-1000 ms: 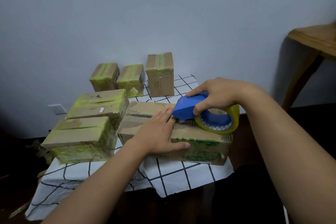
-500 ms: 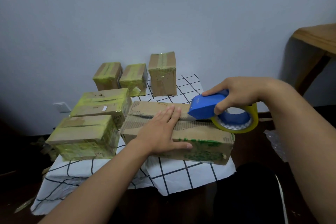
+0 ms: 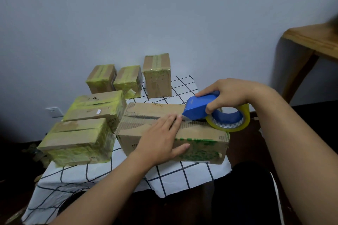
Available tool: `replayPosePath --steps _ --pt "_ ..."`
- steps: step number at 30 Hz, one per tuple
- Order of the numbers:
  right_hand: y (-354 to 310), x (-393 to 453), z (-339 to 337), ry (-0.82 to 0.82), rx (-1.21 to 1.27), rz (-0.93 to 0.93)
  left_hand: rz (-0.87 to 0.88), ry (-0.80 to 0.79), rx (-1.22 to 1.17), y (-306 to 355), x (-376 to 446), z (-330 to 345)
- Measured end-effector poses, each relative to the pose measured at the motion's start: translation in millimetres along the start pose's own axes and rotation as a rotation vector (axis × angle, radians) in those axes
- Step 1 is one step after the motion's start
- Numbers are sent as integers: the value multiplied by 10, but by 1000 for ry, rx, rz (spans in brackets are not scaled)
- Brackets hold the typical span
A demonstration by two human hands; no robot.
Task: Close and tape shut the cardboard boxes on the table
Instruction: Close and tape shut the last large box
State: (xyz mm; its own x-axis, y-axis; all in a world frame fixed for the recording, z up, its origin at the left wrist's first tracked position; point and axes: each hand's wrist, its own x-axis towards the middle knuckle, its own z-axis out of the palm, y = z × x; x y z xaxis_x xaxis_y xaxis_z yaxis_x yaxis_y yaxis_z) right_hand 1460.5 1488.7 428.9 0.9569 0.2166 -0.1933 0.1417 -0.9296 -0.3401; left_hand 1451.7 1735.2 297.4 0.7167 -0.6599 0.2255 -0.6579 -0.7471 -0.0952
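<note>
Along the top of the long cardboard box (image 3: 164,126), lying left to right on the checked surface (image 3: 182,175), the centre seam sets the line for the tape. Its right stretch sits under the blue tape dispenser (image 3: 201,106), which the right hand (image 3: 230,95) grips with curled fingers, roll overhanging the box's right end. Spread flat on the flaps, the left hand (image 3: 161,137) lies just left of the dispenser's nose, fingertips almost touching it. My judgement: the pull runs rightward off that end.
</note>
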Motion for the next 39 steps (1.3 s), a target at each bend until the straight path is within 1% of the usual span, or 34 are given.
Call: replayPosePath --steps 5,9,14,18,21,23,25,27,30,33,35,37,39 --pt "-15 -3 9 2 -15 -8 -25 -113 11 78 36 27" --pt "-35 -19 -5 0 -25 -2 -16 -147 12 69 96 14" --pt "-190 -85 -18 -13 -65 8 89 -121 -22 -141 87 -10" --pt "-382 -119 45 27 -60 18 195 -187 -13 -470 125 -81" --pt "-483 -136 101 64 -28 24 224 -237 3 -620 173 -180" --pt "-507 -158 126 84 -18 32 186 -286 -32 -586 200 -222" --pt "-507 -189 132 94 -7 36 169 -230 -162 -432 222 -243" --pt "-491 -211 131 99 -2 44 149 -163 -244 -232 247 -235" --pt "-430 -209 136 118 18 67 77 -85 -271 -64 280 -194" --pt "-347 -198 127 123 73 78 71 -44 -316 -72 265 -165" --pt "-265 -246 99 101 55 80 65 -68 -299 -94 244 -140" --pt "-128 -344 73 80 15 97 31 -152 -237 -99 234 -122" --pt "16 -467 90 75 31 122 -3 -228 -190 -112 234 -98"
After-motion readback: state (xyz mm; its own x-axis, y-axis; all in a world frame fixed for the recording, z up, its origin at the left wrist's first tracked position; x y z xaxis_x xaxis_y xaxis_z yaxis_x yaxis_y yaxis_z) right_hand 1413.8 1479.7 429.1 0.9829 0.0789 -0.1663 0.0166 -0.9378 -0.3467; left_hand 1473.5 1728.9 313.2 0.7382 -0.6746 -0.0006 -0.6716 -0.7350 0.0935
